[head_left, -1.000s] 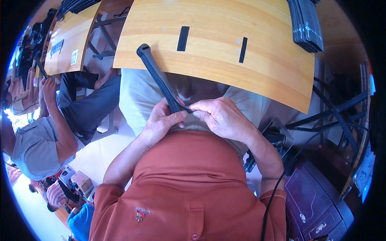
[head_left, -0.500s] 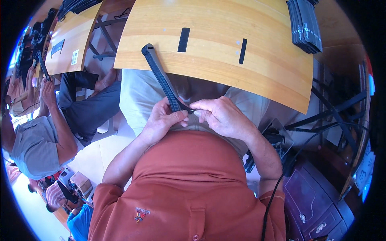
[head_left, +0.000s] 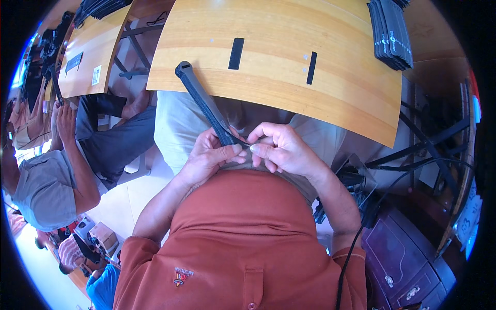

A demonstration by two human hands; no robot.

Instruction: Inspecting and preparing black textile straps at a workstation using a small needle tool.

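My left hand (head_left: 206, 160) is closed round the near end of a long black and grey fabric strap (head_left: 199, 93). The strap slants up and to the left, and its rounded far end, which has a small slot, reaches over the table's front edge. A thin dark flap peels away from its near end toward my right hand (head_left: 284, 150). There the thumb and a finger pinch the flap's tip, while the index finger is bent above it. Part of the strap is hidden behind my left fingers.
Two black strips (head_left: 236, 53) (head_left: 312, 68) lie on the wooden table (head_left: 279, 93). A stack of dark grey fabric pieces (head_left: 391, 39) is at its right corner. To the left, a co-worker (head_left: 49, 181) sits at another table. Purple drawers (head_left: 398, 258) and a hanging black cable (head_left: 351, 258) are at right.
The strap's far end has swung slightly left and down. My right index finger has lifted and bent, and that hand has shifted a little.
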